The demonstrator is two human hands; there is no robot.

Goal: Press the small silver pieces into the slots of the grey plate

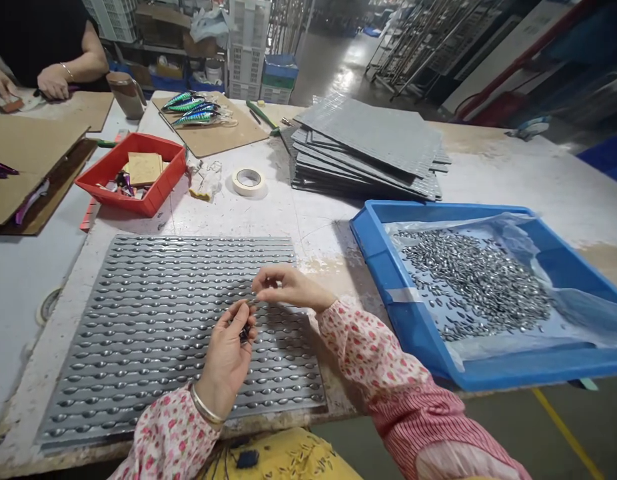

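Note:
A grey moulded tray [138, 320] with rows of small pockets lies flat in front of me, most pockets filled with shiny metal pieces. My left hand [227, 353] hovers over its lower right part, fingers curled around several small dark metal pieces. My right hand [283, 287] is just above and right of it, thumb and fingers pinched together on one small piece over the tray. A blue bin [383, 267] to the right holds a heap of the same silvery pieces [478, 280] on a clear plastic sheet.
A stack of empty grey trays [368, 147] sits behind the bin. A red box [163, 183], a tape roll [248, 181], cardboard sheets and coloured fishing lures [196, 110] lie further back. Another person's hands [52, 81] rest at the far left.

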